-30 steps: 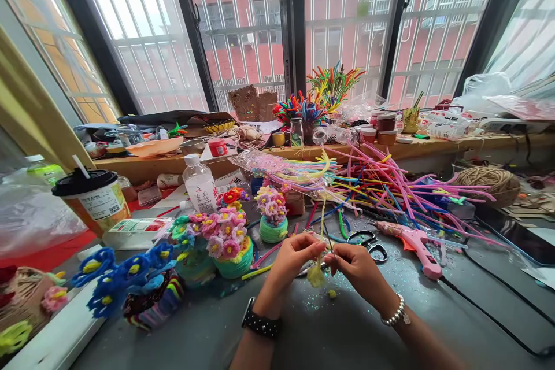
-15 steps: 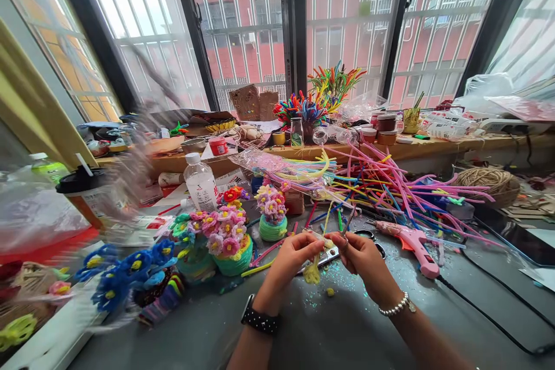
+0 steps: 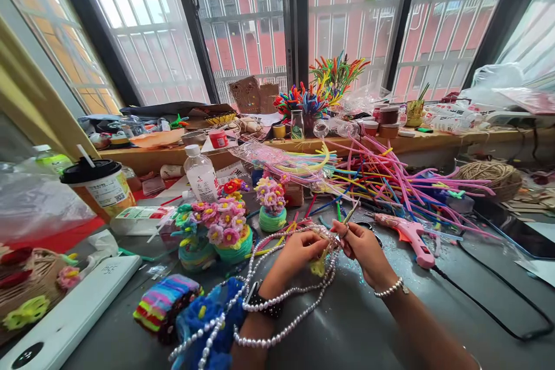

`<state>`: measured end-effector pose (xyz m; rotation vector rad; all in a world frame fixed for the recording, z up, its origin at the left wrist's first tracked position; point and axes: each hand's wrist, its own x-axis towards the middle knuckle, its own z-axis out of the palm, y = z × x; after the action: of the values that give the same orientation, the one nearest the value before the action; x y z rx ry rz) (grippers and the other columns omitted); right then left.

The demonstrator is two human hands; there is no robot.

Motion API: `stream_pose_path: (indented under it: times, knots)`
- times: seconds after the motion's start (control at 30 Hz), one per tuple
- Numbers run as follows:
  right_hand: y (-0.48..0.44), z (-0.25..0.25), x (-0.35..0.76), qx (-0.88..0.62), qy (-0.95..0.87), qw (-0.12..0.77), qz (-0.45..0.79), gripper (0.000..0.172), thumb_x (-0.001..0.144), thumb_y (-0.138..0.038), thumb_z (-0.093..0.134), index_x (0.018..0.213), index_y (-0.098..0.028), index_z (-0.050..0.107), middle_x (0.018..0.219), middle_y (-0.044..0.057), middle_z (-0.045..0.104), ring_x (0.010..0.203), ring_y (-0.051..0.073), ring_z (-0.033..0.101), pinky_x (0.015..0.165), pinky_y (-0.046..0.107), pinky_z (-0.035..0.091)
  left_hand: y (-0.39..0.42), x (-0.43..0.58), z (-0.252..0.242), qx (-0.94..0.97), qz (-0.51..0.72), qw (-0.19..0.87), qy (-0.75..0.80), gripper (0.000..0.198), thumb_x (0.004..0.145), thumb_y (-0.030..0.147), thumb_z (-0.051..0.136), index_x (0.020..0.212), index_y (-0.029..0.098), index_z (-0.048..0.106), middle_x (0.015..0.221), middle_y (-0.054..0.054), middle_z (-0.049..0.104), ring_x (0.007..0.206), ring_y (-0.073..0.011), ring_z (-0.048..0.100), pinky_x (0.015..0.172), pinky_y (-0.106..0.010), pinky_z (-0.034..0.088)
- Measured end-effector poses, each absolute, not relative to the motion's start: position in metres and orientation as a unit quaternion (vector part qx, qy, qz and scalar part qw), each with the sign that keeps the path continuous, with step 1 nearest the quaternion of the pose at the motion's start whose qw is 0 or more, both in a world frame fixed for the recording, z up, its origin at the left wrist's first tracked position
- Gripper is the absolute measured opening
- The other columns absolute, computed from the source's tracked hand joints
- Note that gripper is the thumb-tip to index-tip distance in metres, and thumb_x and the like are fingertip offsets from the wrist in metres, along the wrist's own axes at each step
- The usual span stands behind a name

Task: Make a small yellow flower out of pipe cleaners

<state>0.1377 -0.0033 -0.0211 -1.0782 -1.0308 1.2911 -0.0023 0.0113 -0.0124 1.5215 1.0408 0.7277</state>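
Thumb and fingers of my left hand point(image 3: 299, 257) are pinched together over a small yellow fuzzy pipe-cleaner piece point(image 3: 318, 267), which hangs below them. Close beside it, my right hand point(image 3: 362, 248) is closed on a slim pointed thing point(image 3: 351, 211) that sticks up from the fingertips; its kind is unclear. A long string of silvery pearl beads point(image 3: 299, 324) loops in front of my left hand and forearm. Blue pipe-cleaner flowers point(image 3: 202, 312) lie tipped over by my left forearm, with their striped pot point(image 3: 167, 300) on its side.
Pots of pink flowers point(image 3: 228, 225) stand left of my hands. A pink glue gun point(image 3: 411, 237) with its cord lies to the right. Loose pipe cleaners point(image 3: 390, 173) spread behind. At left are a drink cup point(image 3: 104, 188) and a white power bank point(image 3: 73, 312).
The bead string, a blur at the left before, now hangs over my left arm. The blue flower pot has toppled towards my forearm. My hands stay together in nearly the same place.
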Motion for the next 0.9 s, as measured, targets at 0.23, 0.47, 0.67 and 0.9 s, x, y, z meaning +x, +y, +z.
stream_pose_path:
  times: [0.23,0.47,0.67,0.9]
  knots:
    - [0.009,-0.015,0.174,-0.526,-0.463,0.559,0.444,0.039,0.063,-0.052,0.054,0.060,-0.014,0.052,0.038,-0.010,0.027,0.033,0.003,0.021,0.034,0.017,0.013,0.016,0.001,-0.019,0.675,0.280,0.518,0.444,0.030,0.065,0.040,0.051,0.063,0.011,0.056,0.055,0.001,0.050,0.051,-0.0086,0.043,0.051,-0.021,0.034]
    - [0.019,-0.006,0.197,-0.614,-0.553,0.386,0.410,0.034,0.060,-0.047,0.058,0.053,-0.014,0.052,0.045,-0.002,0.050,0.037,0.007,0.042,0.037,0.018,0.028,0.018,0.001,-0.024,0.673,0.276,0.510,0.459,0.030,0.066,0.039,0.050,0.066,0.010,0.060,0.057,0.000,0.053,0.052,-0.0096,0.046,0.052,-0.022,0.036]
    - [0.021,-0.002,0.201,-0.591,-0.527,0.458,0.404,0.037,0.062,-0.049,0.055,0.061,-0.012,0.058,0.044,-0.003,0.048,0.033,0.004,0.032,0.034,0.017,0.020,0.015,0.000,-0.016,0.665,0.274,0.512,0.470,0.025,0.067,0.033,0.049,0.065,0.010,0.059,0.057,0.000,0.053,0.051,-0.0086,0.045,0.052,-0.021,0.037]
    - [0.024,-0.008,0.205,-0.613,-0.529,0.519,0.274,0.037,0.066,-0.048,0.051,0.063,-0.012,0.059,0.053,0.002,0.057,0.036,0.007,0.036,0.037,0.020,0.027,0.016,0.000,-0.019,0.672,0.271,0.508,0.466,0.029,0.069,0.037,0.047,0.065,0.011,0.059,0.057,-0.001,0.054,0.052,-0.0096,0.046,0.052,-0.022,0.037]
